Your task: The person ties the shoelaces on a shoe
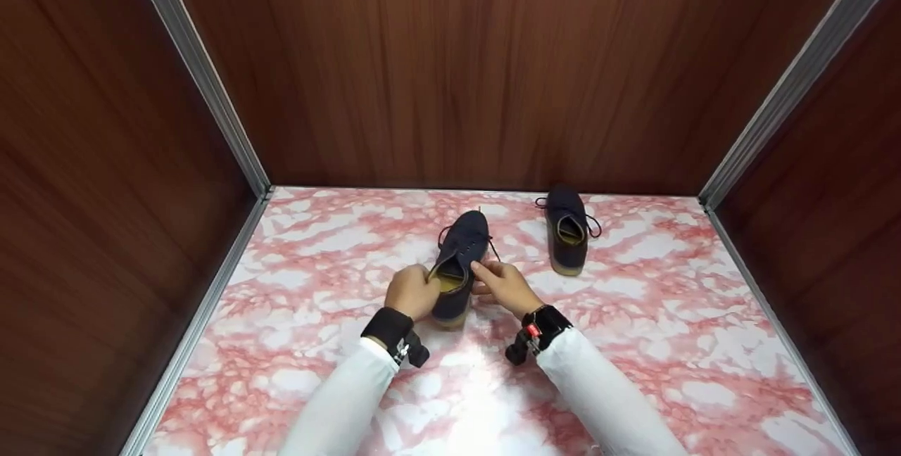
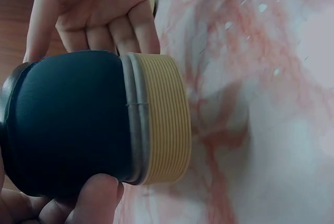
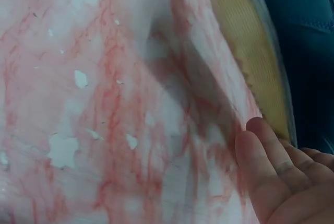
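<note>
Gripping left hand [image 1: 414,293]: your fingers are curled round the left side of a navy shoe [image 1: 462,248] by its opening; the left wrist view adds bent fingertips against that side.

Right hand [image 1: 507,287]: your thumb touches the shoe's right side, the other fingers loosely extended alongside. The head view partly hides them; the left wrist view shows the palm, the right wrist view fingertips close by the sole [image 3: 255,51].

Navy shoe: between your two hands, toe pointing toward the back panel [image 1: 450,69]. Its yellow insole [image 1: 452,284] and laces [image 1: 495,248] show only from the head. Whether it touches the marbled surface [image 1: 303,287], I cannot tell.

Heel [image 2: 73,125]: the left wrist view faces it squarely, giving you its smooth back, a grey band [image 2: 136,119] and fine ribbing on the tan sole.

Second shoe [image 1: 569,231]: upright on the marbled surface to your right, near the back panel, laces spread both ways; clear in the head view.

Wrists: black straps [image 1: 386,329] just beyond white sleeves [image 1: 345,400], head view only.
</note>
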Available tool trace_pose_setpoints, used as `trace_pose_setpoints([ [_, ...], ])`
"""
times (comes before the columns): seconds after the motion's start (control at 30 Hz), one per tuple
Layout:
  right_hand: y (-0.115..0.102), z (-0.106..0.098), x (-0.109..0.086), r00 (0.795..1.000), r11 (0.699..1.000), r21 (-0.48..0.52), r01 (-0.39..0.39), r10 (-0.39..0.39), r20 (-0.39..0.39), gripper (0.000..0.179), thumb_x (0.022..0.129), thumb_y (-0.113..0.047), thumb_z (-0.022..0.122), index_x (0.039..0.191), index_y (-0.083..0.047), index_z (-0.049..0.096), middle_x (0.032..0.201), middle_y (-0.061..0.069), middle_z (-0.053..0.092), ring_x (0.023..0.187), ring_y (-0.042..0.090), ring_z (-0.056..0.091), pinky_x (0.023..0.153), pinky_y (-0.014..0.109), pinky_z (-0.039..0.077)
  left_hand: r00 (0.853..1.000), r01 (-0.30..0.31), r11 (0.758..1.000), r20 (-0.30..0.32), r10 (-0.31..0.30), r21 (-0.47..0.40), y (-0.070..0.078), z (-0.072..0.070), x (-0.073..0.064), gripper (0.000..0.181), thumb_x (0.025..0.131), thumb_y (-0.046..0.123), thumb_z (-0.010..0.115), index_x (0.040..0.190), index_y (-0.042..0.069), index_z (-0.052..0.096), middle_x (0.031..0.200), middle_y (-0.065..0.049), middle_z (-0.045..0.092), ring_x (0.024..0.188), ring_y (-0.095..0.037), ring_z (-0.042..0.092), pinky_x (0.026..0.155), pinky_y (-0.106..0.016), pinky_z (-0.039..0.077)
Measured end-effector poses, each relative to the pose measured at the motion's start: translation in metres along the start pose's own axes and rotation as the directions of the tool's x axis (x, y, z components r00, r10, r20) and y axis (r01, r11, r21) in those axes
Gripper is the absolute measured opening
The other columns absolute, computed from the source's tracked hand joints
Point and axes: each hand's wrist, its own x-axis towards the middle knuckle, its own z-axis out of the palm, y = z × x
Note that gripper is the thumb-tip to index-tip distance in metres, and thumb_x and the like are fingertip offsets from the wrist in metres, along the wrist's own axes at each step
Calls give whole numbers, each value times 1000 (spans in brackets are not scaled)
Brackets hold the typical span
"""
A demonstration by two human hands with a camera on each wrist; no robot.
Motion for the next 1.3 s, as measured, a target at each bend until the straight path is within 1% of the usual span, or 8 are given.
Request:
trace_pose_setpoints([
  [0.17, 6, -1, -1, 998, 998, 34, -60, 59, 12, 73, 102, -38, 67, 153, 7, 41, 136, 29, 65, 99, 29, 76, 96, 56, 59, 999, -14, 1000, 29, 14, 3, 3, 10, -4, 18, 89, 20, 63, 74, 9, 65, 71, -5, 65, 65, -21, 58, 60, -34, 46],
  [0.33, 10, -3, -3, 996, 995, 57, -87, 87, -9, 70, 97, -38, 73, 147, 4, 46, 121, 24, 73, 94, 29, 77, 92, 53, 62, 997, -33, 999, 64, 33, 5, 5, 16, -7, 19, 90, 19, 63, 73, 10, 61, 69, -3, 61, 63, -20, 56, 58, -32, 43],
  [0.53, 11, -10, -7, 998, 995, -96, -9, 3, -66, 68, 95, -34, 74, 145, 6, 51, 121, 24, 75, 96, 20, 76, 91, 40, 62, 993, -38, 998, 114, 43, -49, 2, 16, -8, 17, 89, 25, 64, 80, 11, 68, 70, 1, 62, 65, -15, 56, 60, -28, 44],
  [0.7, 14, -22, -15, 1000, 991, -129, 18, -20, -13, 65, 96, -28, 72, 146, 7, 50, 121, 26, 74, 94, 19, 76, 89, 39, 63, 989, 7, 985, 144, 19, -173, -5, 10, 0, 26, 99, 34, 64, 87, 12, 71, 74, -3, 71, 64, -14, 66, 61, -28, 52],
  [0.9, 15, -30, -30, 997, 990, -139, 31, -21, 75, 65, 94, -22, 73, 148, 7, 48, 117, 22, 76, 92, 15, 74, 79, 28, 59, 997, -53, 989, 40, 59, -139, -13, 4, 18, 26, 102, 26, 61, 116, 6, 72, 108, -14, 78, 97, -28, 75, 90, -40, 59],
  [1.07, 15, -33, -39, 992, 985, -169, 18, 3, 127, 64, 92, -23, 74, 146, 3, 52, 113, 13, 78, 83, 10, 70, 68, 30, 55, 993, -89, 987, 65, 99, -136, -13, 11, 28, 41, 102, 19, 65, 139, 3, 61, 130, -18, 72, 118, -35, 71, 103, -47, 56],
  [1.2, 16, -35, -41, 986, 988, -157, 10, 16, 167, 62, 91, -19, 74, 145, 3, 52, 111, 13, 79, 71, 9, 63, 61, 27, 51, 993, -82, 991, 79, 90, -103, -11, 17, 29, 34, 99, 18, 69, 130, 4, 65, 105, -11, 78, 94, -25, 74, 89, -41, 59],
  [1.3, 19, -38, -42, 983, 989, -146, 11, 15, 182, 63, 91, -17, 74, 146, 4, 51, 108, 14, 79, 64, 10, 60, 59, 27, 51, 992, -94, 992, 75, 100, -82, -7, 18, 30, 22, 98, 16, 69, 117, 5, 70, 87, -5, 75, 74, -16, 67, 77, -34, 56],
])
